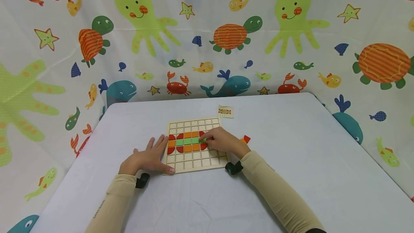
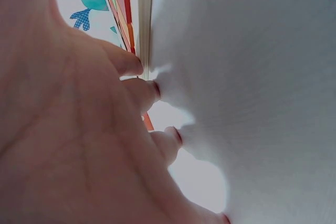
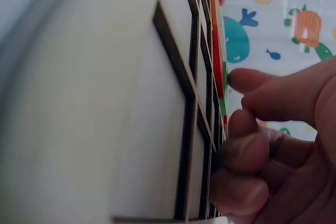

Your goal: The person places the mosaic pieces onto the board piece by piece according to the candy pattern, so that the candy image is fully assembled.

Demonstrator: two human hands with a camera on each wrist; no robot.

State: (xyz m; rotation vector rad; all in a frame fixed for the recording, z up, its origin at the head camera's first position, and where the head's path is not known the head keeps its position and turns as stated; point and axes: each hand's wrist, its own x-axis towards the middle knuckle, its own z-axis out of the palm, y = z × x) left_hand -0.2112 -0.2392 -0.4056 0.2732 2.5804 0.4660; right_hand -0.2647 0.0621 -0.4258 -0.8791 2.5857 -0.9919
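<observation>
A wooden grid board [image 1: 189, 161] lies on the table with red, orange and green tiles in its cells. My left hand [image 1: 150, 157] rests spread at its left edge, the thumb at the near left corner. The left wrist view shows the palm [image 2: 79, 124] and fingertips beside the board's edge. Over the board's right half, my right hand [image 1: 223, 141] touches a green tile [image 1: 202, 140] with its index fingertip, at the end of the green row. In the right wrist view the index finger [image 3: 252, 80] meets green; the thumb tip stands apart and the other fingers are curled.
A small pattern card [image 1: 225, 112] lies behind the board's far right corner. Loose red and orange pieces [image 1: 247, 139] lie to the right, partly hidden by the right wrist. A white table [image 1: 307, 136] extends around, with a sea-animal curtain [image 1: 207, 6] behind it.
</observation>
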